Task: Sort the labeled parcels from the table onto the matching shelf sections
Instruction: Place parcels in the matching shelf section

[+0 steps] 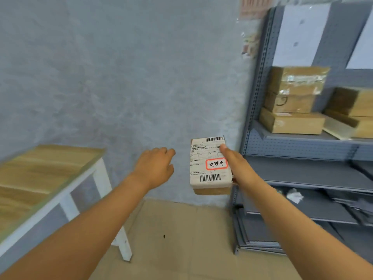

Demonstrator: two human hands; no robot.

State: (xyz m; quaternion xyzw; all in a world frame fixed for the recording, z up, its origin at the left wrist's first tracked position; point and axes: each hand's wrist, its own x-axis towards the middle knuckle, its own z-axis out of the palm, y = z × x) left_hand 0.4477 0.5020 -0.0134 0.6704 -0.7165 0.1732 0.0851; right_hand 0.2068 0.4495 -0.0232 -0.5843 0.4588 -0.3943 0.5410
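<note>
The right hand (232,158) holds a small parcel (210,164) in the air, thumb laid across its white label, the other fingers hidden behind the box. The label faces the camera and carries barcodes at top and bottom and a red-framed sticker (216,164) with handwritten characters. The parcel hangs between the table (40,172) on the left and the grey shelf (298,138) on the right, just beside the shelf's front post and touching neither. The left hand (155,164) reaches forward, apart from the parcel, palm down with fingers loosely bent and holding nothing. On the upper shelf board sit stacked cardboard boxes (292,102); white sheets (298,35) hang on the back panel above them. A crumpled white scrap (294,196), perhaps paper, lies on a lower board.
</note>
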